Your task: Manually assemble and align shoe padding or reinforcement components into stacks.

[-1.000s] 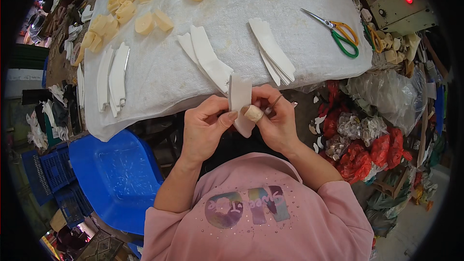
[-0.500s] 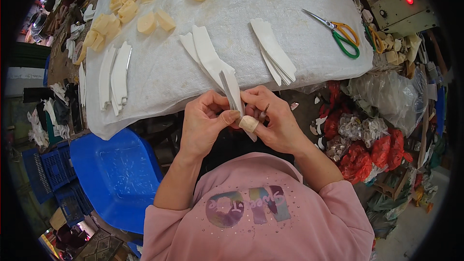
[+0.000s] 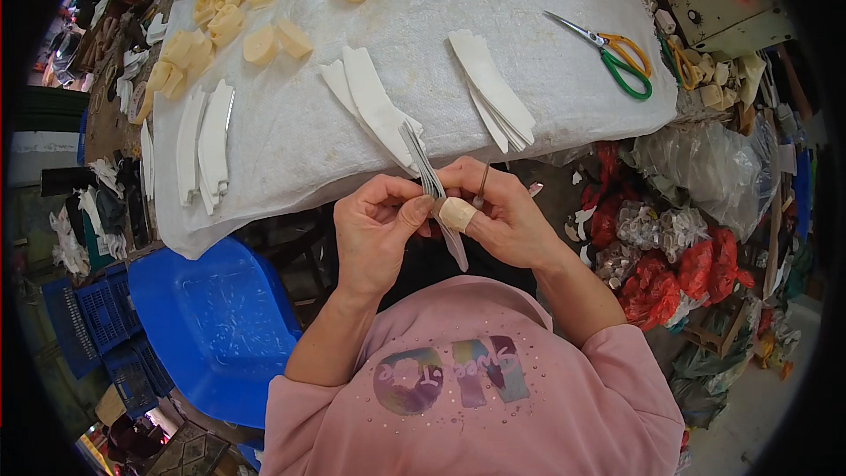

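Observation:
Over the table's near edge, my left hand [image 3: 379, 227] pinches a thin stack of white curved strips [image 3: 428, 172] between thumb and fingers. My right hand [image 3: 511, 222] grips the same stack from the other side, its thumb wrapped in a tan band [image 3: 456, 213]. A slim metal rod [image 3: 484, 182] pokes up between the right fingers; its kind is hard to make out. The stack's layered edges face up, and its lower end hangs below my hands. Just beyond, more white strips [image 3: 374, 106] lie on the table, with a fanned bundle [image 3: 491, 88] to their right.
White sheeting [image 3: 291, 154] covers the table. Scissors [image 3: 615, 51] with orange and green handles lie at right. Cream rounded pieces [image 3: 226, 25] and further strips [image 3: 213, 145] are on the left. A blue plastic chair [image 3: 216, 326] stands lower left; plastic bags [image 3: 652, 286] crowd the right.
The held stack has turned from showing a broad white face to showing its layered edges. Both hands keep hold of it in nearly the same place.

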A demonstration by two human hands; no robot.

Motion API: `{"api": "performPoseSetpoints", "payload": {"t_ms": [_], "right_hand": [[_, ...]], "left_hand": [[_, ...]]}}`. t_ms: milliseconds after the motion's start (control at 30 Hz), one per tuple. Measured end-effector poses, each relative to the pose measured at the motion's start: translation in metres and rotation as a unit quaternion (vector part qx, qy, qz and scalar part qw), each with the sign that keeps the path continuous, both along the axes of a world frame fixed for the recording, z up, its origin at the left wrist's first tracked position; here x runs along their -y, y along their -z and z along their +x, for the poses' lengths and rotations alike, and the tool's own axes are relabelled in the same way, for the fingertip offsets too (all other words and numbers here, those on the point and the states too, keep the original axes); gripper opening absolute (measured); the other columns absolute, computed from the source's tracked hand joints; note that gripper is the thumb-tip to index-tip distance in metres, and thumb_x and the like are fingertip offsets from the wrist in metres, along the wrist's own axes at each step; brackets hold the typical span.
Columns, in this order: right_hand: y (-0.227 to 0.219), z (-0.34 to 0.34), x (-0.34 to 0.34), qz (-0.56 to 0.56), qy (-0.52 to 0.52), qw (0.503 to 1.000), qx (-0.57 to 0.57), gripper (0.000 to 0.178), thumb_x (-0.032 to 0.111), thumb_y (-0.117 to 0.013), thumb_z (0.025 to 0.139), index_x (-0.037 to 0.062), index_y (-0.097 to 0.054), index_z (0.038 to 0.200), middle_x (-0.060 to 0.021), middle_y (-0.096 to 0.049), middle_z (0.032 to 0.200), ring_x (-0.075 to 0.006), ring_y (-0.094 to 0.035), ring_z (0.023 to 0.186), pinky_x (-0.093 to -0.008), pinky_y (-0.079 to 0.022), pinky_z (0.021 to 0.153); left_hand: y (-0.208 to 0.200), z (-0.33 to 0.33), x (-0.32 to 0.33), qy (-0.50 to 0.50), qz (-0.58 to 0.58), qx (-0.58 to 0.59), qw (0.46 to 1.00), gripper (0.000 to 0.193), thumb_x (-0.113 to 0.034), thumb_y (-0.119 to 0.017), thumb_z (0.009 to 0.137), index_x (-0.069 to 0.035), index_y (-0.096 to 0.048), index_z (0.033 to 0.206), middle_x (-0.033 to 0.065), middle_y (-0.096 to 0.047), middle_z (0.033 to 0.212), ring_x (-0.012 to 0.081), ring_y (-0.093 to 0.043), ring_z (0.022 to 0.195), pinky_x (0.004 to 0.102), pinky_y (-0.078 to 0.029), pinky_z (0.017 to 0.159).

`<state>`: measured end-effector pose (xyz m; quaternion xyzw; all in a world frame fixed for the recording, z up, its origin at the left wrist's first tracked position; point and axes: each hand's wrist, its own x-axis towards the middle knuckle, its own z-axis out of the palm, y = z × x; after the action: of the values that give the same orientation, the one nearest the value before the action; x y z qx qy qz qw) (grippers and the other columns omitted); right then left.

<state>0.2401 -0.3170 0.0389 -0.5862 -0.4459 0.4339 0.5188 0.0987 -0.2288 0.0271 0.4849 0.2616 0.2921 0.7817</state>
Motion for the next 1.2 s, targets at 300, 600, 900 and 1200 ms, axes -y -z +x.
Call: {"api": "performPoseSetpoints", "payload": {"t_ms": [300,600,900,1200], "right_hand": [[0.001,-0.002,0.000,-0.015,0.019,0.997,-0.079,0.020,0.015,-0.056,0.086,-0.0002,-0.058,0.099,-0.0024,-0.057,0.073,-0.0064,-0.048,0.064,-0.0218,-0.040,0.057],[-0.002,-0.004,-0.002,-0.093,0.064,0.987,-0.117,0.018,0.014,-0.049,0.088,-0.0009,-0.057,0.094,-0.0008,-0.054,0.065,-0.0057,-0.047,0.056,-0.0216,-0.039,0.051],[-0.022,0.075,0.000,0.002,0.248,0.935,0.251,0.021,0.014,-0.047,0.087,-0.0012,-0.059,0.095,-0.0112,-0.060,0.072,-0.0174,-0.054,0.062,-0.0321,-0.043,0.058],[0.012,0.074,-0.062,-0.139,0.158,0.820,0.533,0.024,0.023,-0.056,0.081,0.0021,-0.058,0.091,-0.0205,-0.054,0.092,-0.0372,-0.058,0.078,-0.0438,-0.048,0.071]], "left_hand": [[0.001,0.000,0.000,-0.003,0.003,-0.029,1.000,0.015,-0.007,-0.064,0.083,0.005,-0.058,0.090,0.0091,-0.062,0.079,0.0111,-0.057,0.063,0.0220,-0.049,0.056],[0.006,0.000,-0.007,-0.002,-0.097,0.039,0.994,0.012,-0.002,-0.062,0.083,0.004,-0.057,0.091,0.0084,-0.062,0.080,0.0124,-0.058,0.063,0.0229,-0.050,0.058],[-0.035,-0.018,-0.083,-0.112,0.251,-0.045,0.960,0.006,-0.003,-0.061,0.083,0.001,-0.059,0.085,0.0045,-0.060,0.081,0.0115,-0.058,0.070,0.0245,-0.047,0.064],[-0.001,0.016,-0.114,0.039,0.812,-0.154,0.562,0.021,-0.001,-0.061,0.062,-0.003,-0.060,0.083,0.0087,-0.058,0.087,0.0252,-0.056,0.089,0.0324,-0.049,0.071]]}}
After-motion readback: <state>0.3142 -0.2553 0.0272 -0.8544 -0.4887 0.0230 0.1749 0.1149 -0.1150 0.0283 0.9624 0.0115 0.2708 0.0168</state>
